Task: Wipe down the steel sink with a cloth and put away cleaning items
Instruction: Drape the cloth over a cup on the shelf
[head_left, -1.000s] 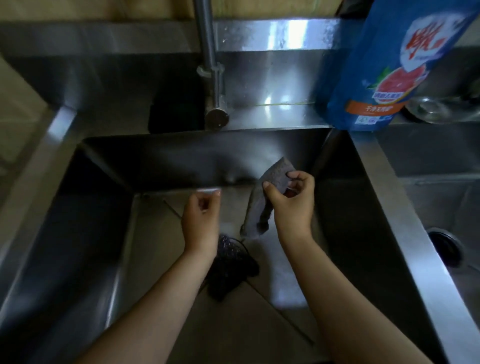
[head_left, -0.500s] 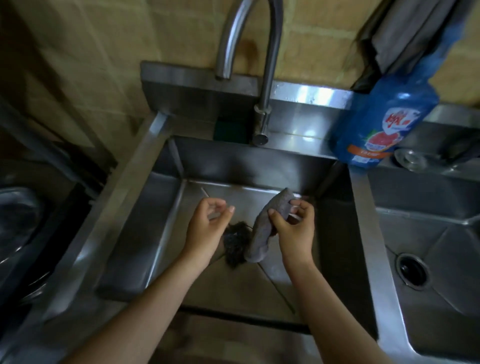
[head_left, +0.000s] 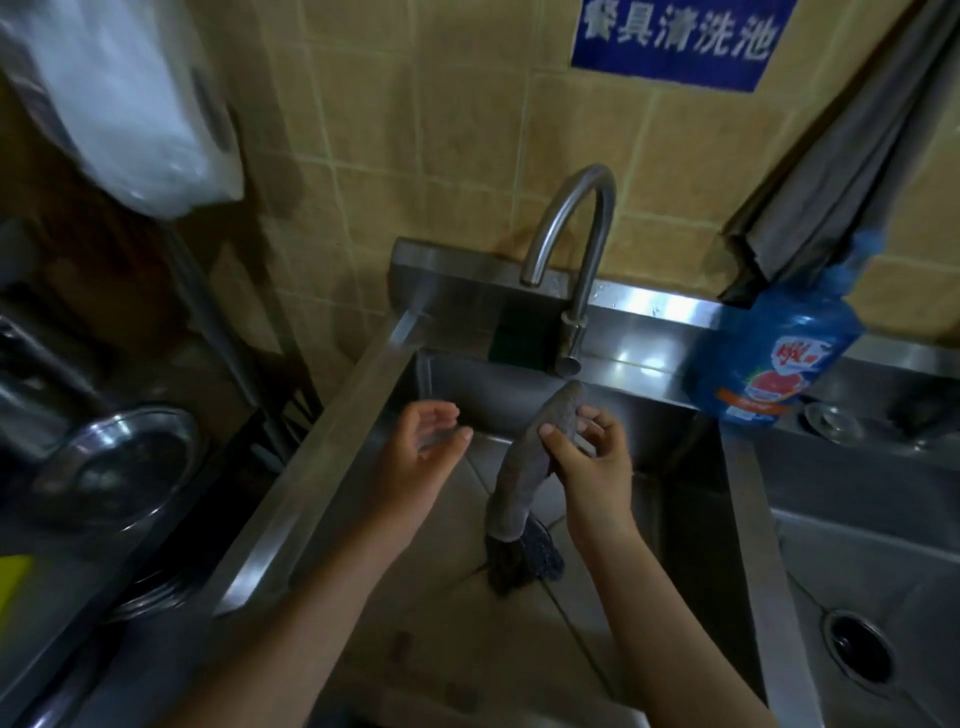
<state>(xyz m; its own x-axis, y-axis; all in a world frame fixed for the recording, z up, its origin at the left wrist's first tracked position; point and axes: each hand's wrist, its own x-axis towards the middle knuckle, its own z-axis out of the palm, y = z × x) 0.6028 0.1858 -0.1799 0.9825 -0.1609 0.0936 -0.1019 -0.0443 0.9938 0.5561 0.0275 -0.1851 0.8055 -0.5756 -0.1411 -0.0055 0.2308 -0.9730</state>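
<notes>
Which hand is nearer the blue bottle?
Right. The right hand, gripping the cloth, is below and left of the bottle. The left hand, open and empty, is farther left, beyond the cloth.

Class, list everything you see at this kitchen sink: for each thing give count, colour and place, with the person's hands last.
sink: one with two basins, steel, centre and right.
tap: one, steel, behind the left basin.
cloth: one, grey, held above the left basin.
scrubber: one, dark, on the left basin's floor below the cloth.
bottle: one, blue, on the back ledge right of the tap.
sign: one, blue with white characters, on the tiled wall.
hanging cloths: a bundle, grey, upper right.
bag: one, whitish plastic, upper left.
bowl: one, steel, left of the sink.
hands: two; left hand open and empty, right hand pinching the cloth.
</notes>
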